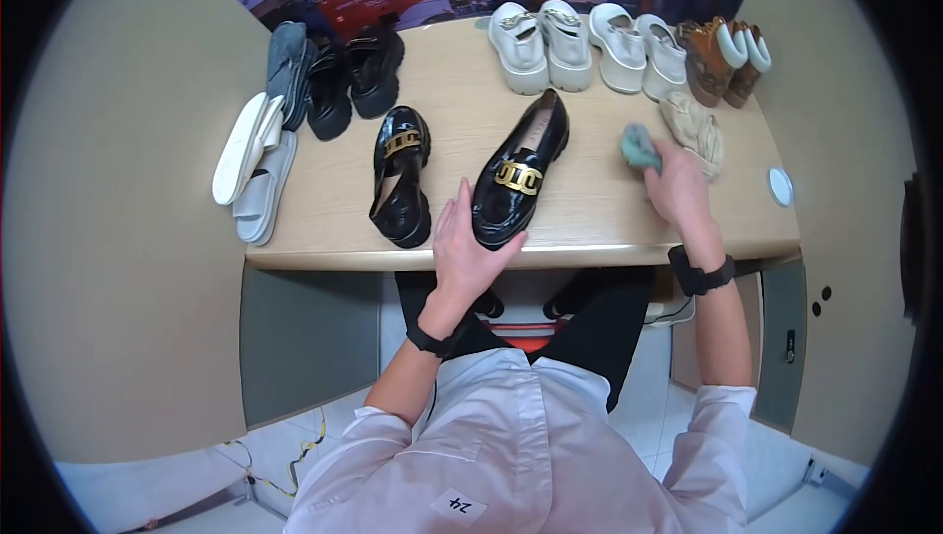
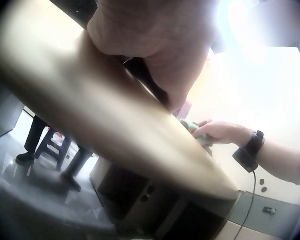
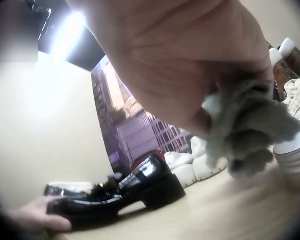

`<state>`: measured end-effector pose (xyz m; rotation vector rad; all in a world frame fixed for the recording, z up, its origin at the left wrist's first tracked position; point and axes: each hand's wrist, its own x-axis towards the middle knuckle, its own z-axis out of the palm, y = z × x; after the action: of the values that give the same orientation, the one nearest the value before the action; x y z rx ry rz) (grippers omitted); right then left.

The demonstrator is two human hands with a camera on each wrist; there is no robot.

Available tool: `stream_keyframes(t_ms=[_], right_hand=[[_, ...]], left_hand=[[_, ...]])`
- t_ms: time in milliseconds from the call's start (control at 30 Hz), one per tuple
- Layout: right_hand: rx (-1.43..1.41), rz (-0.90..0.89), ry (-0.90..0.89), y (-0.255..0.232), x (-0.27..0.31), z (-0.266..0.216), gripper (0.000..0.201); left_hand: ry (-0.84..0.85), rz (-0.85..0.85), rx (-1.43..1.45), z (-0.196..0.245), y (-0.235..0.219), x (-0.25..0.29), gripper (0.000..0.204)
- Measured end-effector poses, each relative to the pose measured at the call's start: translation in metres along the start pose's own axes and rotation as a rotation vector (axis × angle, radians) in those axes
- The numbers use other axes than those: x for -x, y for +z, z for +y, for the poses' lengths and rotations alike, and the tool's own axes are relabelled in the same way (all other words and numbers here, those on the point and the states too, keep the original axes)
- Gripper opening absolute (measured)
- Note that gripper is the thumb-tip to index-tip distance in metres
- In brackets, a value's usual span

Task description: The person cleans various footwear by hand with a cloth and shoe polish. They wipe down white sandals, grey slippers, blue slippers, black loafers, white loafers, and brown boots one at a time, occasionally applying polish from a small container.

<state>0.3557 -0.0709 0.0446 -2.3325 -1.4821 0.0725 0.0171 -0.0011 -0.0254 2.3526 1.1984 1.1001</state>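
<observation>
A black loafer with a gold chain buckle (image 1: 519, 176) stands on the table, toe toward the person. The left hand (image 1: 468, 251) holds its toe, thumb on one side and fingers on the other; in the left wrist view that hand (image 2: 155, 40) hides most of the shoe. To the right, the right hand (image 1: 680, 186) grips a crumpled grey-green cloth (image 1: 639, 146); the right wrist view shows the cloth (image 3: 250, 130) bunched beneath the fingers. The matching loafer (image 1: 401, 180) rests left of the left hand.
White chunky shoes (image 1: 568, 48) and brown boots (image 1: 725, 60) line the back. Black shoes (image 1: 373, 70) and white slippers (image 1: 263, 202) stand at the left. Beige cloth (image 1: 695, 131) lies back right, near a round white-topped tin (image 1: 780, 186). The table's front edge (image 1: 589, 257) faces the person.
</observation>
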Motion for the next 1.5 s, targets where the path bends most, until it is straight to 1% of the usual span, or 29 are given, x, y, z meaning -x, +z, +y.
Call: stream_keyframes(t_ms=[33, 133, 233, 300, 333, 433, 500, 533, 567, 600, 667, 700, 733, 767, 833, 900, 933, 967, 1033, 1067, 1167, 1200, 1267, 1300, 1333, 1400, 1433, 1467, 1500], right_hand=[[0.149, -0.113, -0.025, 0.003, -0.002, 0.001, 0.057], [0.188, -0.321, -0.080, -0.042, -0.002, -0.035, 0.077], [-0.002, -0.147, -0.186, -0.060, -0.020, -0.048, 0.090], [-0.158, -0.220, -0.202, -0.056, -0.048, -0.056, 0.098], [-0.236, -0.254, -0.211, -0.051, -0.063, -0.059, 0.102], [-0.301, -0.522, -0.164, -0.019, -0.096, -0.063, 0.112], [-0.421, -0.614, -0.143, 0.007, -0.112, -0.059, 0.117], [-0.480, -0.664, -0.135, 0.019, -0.118, -0.057, 0.120], [-0.575, -0.690, -0.174, 0.031, -0.124, -0.054, 0.120], [-0.669, -0.717, -0.213, 0.041, -0.128, -0.050, 0.120], [-0.873, -0.801, -0.249, 0.048, -0.132, -0.050, 0.122], [-0.880, -0.812, -0.241, 0.047, -0.132, -0.051, 0.122], [-0.888, -0.825, -0.234, 0.047, -0.131, -0.051, 0.121], [-0.897, -0.839, -0.231, 0.046, -0.132, -0.052, 0.121], [-0.831, -0.815, -0.300, 0.046, -0.135, -0.047, 0.121], [-0.836, -0.865, -0.244, 0.032, -0.124, -0.051, 0.122], [-0.779, -0.872, -0.205, 0.020, -0.116, -0.057, 0.123], [-0.749, -0.844, -0.245, 0.022, -0.111, -0.051, 0.115], [-0.748, -0.901, -0.218, 0.041, -0.106, -0.030, 0.106], [-0.724, -0.868, -0.154, 0.026, -0.089, -0.040, 0.095], [-0.688, -0.710, -0.222, 0.019, -0.057, -0.046, 0.089], [-0.627, -0.772, -0.131, 0.012, -0.051, -0.051, 0.089], [-0.617, -0.634, -0.243, 0.016, -0.035, -0.050, 0.086], [-0.610, -0.566, -0.302, 0.017, -0.026, -0.050, 0.085], [-0.651, -0.488, -0.332, 0.006, -0.014, -0.063, 0.079], [-0.596, -0.480, -0.277, 0.008, -0.004, -0.054, 0.072], [-0.569, -0.476, -0.250, 0.009, 0.002, -0.050, 0.069], [-0.618, -0.401, -0.240, 0.004, 0.010, -0.050, 0.063], [-0.627, -0.307, -0.233, 0.005, 0.018, -0.046, 0.063]], left_hand=[[-0.015, -0.016, -0.004, 0.001, 0.000, 0.000, 0.118], [-0.017, -0.042, 0.009, -0.002, -0.001, 0.000, 0.127], [-0.062, -0.071, 0.069, 0.002, -0.008, -0.001, 0.134], [-0.086, -0.064, 0.120, 0.007, -0.013, 0.004, 0.137], [-0.071, -0.049, 0.046, 0.017, -0.025, 0.006, 0.127], [-0.120, 0.004, 0.235, 0.015, -0.046, 0.039, 0.103], [-0.196, 0.020, 0.291, 0.008, -0.068, 0.063, 0.068], [-0.232, 0.041, 0.281, 0.000, -0.077, 0.071, 0.057], [-0.269, 0.063, 0.270, -0.009, -0.084, 0.076, 0.046], [-0.316, 0.131, 0.246, -0.020, -0.090, 0.078, 0.037], [-0.398, 0.174, 0.180, -0.040, -0.106, 0.074, 0.045], [-0.426, 0.213, 0.161, -0.050, -0.110, 0.071, 0.050], [-0.435, 0.193, 0.139, -0.057, -0.116, 0.066, 0.063], [-0.389, 0.196, 0.090, -0.064, -0.118, 0.060, 0.081], [-0.350, 0.125, -0.024, -0.069, -0.122, 0.049, 0.098], [-0.354, 0.060, -0.064, -0.080, -0.116, 0.045, 0.107], [-0.353, 0.023, -0.082, -0.085, -0.114, 0.043, 0.112], [-0.379, -0.005, -0.108, -0.086, -0.114, 0.040, 0.113], [-0.430, -0.062, -0.152, -0.088, -0.114, 0.035, 0.116], [-0.448, -0.070, -0.107, -0.085, -0.117, 0.032, 0.117], [-0.433, -0.132, -0.077, -0.086, -0.121, 0.027, 0.118], [-0.423, -0.121, -0.023, -0.090, -0.117, 0.027, 0.120], [-0.398, -0.097, 0.085, -0.098, -0.107, 0.026, 0.123], [-0.386, -0.104, 0.028, -0.097, -0.104, 0.025, 0.124], [-0.376, -0.110, -0.030, -0.092, -0.101, 0.023, 0.126], [-0.346, -0.104, -0.108, -0.090, -0.096, 0.020, 0.130], [-0.360, -0.090, -0.072, -0.089, -0.094, 0.017, 0.130], [-0.376, -0.075, -0.036, -0.087, -0.093, 0.014, 0.129], [-0.397, -0.060, -0.001, -0.087, -0.093, 0.012, 0.128]])
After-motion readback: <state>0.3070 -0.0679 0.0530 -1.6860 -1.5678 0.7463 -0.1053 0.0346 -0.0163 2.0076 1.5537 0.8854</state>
